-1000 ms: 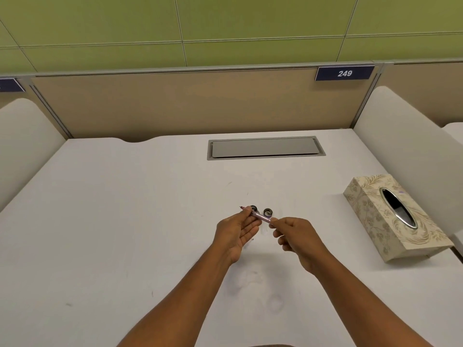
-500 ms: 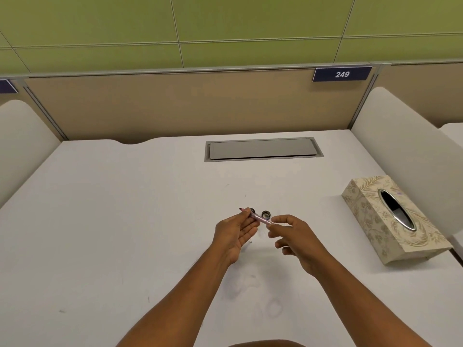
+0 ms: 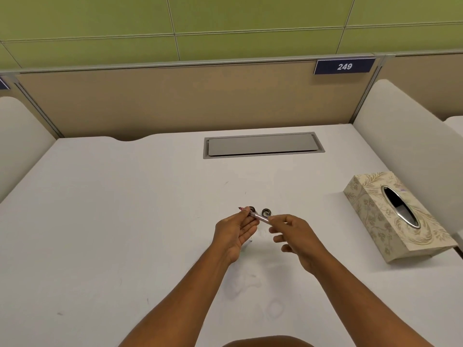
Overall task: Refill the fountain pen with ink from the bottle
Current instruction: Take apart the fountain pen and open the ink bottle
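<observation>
Barely anything has shifted since half a second ago: both hands still hold the pen over the desk, with my right fingers a little more spread.

I can't make out the fountain pen (image 3: 258,217) well; it is thin, pinkish, and partly hidden by fingers. Its long axis runs slantwise, tip pointing up-left, away from the tissue box (image 3: 395,216). My left hand (image 3: 235,234) pinches it near the tip; my right hand (image 3: 298,237) pinches the back end with thumb and forefinger, other fingers loose. Two small dark round things (image 3: 266,211) sit just behind the pen, too small to identify. The desk (image 3: 125,221) carries the box well right of the pen.
</observation>
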{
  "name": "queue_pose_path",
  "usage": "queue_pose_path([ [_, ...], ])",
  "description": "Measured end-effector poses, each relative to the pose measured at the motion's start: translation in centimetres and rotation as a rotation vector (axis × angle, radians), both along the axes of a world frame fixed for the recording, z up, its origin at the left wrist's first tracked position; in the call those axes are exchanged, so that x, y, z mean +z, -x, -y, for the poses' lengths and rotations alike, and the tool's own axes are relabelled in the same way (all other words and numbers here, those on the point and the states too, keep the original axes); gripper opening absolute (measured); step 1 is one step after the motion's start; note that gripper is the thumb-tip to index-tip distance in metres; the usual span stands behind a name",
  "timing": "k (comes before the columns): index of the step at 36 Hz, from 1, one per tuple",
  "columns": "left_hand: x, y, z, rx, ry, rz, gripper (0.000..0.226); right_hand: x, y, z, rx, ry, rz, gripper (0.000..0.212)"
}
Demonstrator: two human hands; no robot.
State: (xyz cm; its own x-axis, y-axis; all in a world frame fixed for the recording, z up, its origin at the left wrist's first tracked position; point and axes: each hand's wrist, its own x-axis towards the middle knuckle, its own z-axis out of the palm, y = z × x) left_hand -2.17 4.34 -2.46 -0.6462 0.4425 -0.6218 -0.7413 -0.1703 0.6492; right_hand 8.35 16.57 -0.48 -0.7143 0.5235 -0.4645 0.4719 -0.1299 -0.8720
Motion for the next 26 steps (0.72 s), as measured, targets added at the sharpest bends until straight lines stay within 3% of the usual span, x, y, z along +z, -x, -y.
queue_pose_path([
  [3,-0.1,0.0,-0.1,0.000,0.000,0.003,0.017,-0.1,0.0,0.0,0.005,-0.038,0.033,0.033],
  [8,-0.1,0.1,-0.3,-0.001,0.005,-0.004,0.018,-0.6,-0.1,-0.2,-0.001,-0.025,0.007,0.017],
  [17,-0.3,-0.1,-0.4,0.007,0.014,0.014,0.017,-0.7,0.2,-0.1,-0.055,-0.050,0.025,0.033],
  [22,-0.4,0.0,-0.3,0.005,0.028,0.010,0.017,-1.4,-0.1,-0.4,-0.047,-0.039,-0.009,0.019],
  [26,-0.4,0.3,-0.2,0.010,0.032,0.012,0.019,-1.1,-0.1,-0.2,-0.048,0.014,-0.004,0.031],
])
